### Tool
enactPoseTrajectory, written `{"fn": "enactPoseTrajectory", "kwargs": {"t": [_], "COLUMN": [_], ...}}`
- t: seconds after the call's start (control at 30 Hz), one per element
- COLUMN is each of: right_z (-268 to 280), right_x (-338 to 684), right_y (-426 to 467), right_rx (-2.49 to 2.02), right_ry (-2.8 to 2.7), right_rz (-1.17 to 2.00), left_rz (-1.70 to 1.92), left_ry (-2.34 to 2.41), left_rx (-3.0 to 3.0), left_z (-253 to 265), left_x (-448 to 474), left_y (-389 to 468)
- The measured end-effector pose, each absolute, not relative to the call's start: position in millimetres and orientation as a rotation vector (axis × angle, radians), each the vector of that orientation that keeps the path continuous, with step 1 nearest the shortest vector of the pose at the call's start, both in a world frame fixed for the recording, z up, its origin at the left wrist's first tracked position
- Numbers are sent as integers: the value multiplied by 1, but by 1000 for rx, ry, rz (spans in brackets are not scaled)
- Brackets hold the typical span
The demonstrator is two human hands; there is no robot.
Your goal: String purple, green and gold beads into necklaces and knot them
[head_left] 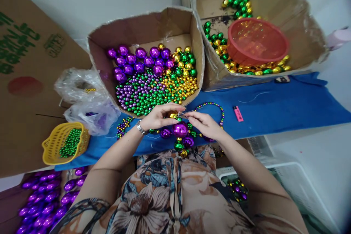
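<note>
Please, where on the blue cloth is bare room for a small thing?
Right of the pink lighter, below the white thread, the blue cloth is bare. Crowded: around the left hand and right hand, among large beads.

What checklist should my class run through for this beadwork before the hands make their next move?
1. Left hand at the beaded strand: ok.
2. Right hand grips a thin tool: ok; cannot tell which kind.
3. Strand's end fastened: cannot tell, too small.
4. Pink lighter clear of both hands: ok.
5. Blue cloth free of loose thread: not ok, white thread lies there.
6. Green beads inside the yellow basket: ok.
</note>
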State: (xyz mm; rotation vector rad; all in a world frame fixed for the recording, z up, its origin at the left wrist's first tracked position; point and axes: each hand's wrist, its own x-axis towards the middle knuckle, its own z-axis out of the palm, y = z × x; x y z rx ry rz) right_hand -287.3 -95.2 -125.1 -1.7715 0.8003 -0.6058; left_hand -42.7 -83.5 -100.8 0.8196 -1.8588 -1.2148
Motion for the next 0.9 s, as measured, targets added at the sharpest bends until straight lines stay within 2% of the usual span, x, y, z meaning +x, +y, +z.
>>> {"fn": "enactPoseTrajectory", "kwargs": {"t": [0.3, 0.4, 0.47, 0.57, 0.7, 0.9], "right_z": [-129, -143, -159, -186, -213, -219], "right_x": [-291, -326, -359, -401, -422, -433], "right_y": [-89, -96, -101, -101, -92, -112], "right_rx": [-1766, -1775, -1828, -1895, -1931, -1822], "right_ry": [882, 1141, 1504, 2060, 2251, 2410], "right_rz": [-708, -890, -983, -718, -204, -191], "left_rz": [-1243, -1260, -1257, -1287, -1350, -1348], "left_ry": [-1851, -1764, -1710, -1638, -1570, -1554], "left_rx": [831, 852, 875, 899, 923, 940], "left_z": [-104, -106, -106, -106, -107, -105], "left_x": [-42, -39, -37, -36, -37, -37], "left_y": [-84, -83, -82, -83, -85, -85]}}
